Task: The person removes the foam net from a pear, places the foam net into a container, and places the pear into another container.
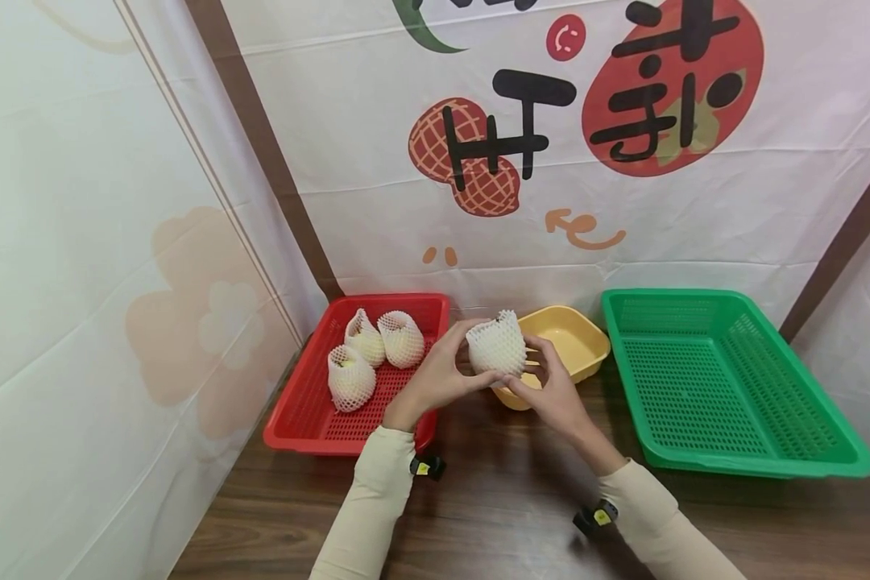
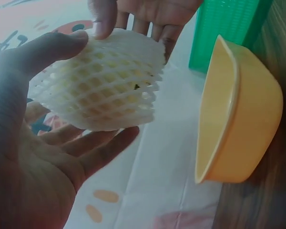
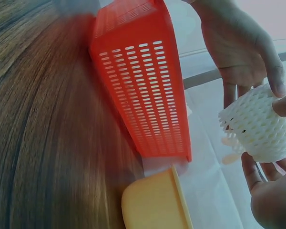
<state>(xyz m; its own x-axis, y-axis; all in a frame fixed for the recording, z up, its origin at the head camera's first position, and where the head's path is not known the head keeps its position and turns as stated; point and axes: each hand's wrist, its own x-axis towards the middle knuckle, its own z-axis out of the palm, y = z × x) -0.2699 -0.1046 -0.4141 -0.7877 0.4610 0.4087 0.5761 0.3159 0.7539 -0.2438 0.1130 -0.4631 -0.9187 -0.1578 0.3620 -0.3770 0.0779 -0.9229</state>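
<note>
Both hands hold up one pale yellow fruit in a white foam net sleeve, in front of the yellow basin. My left hand grips its left side, with the thumb across the near face and the fingers spread beneath, as the left wrist view shows. From the other side my right hand grips it between thumb and fingers. Through the net the fruit shows yellowish, with a small dark spot by the sleeve's open end. In the right wrist view the sleeve has a ragged edge.
A red basket at the left holds several fruits in matching foam nets. At the right stands a green basket with slotted walls. All stand on a dark wooden table, against a printed white cloth.
</note>
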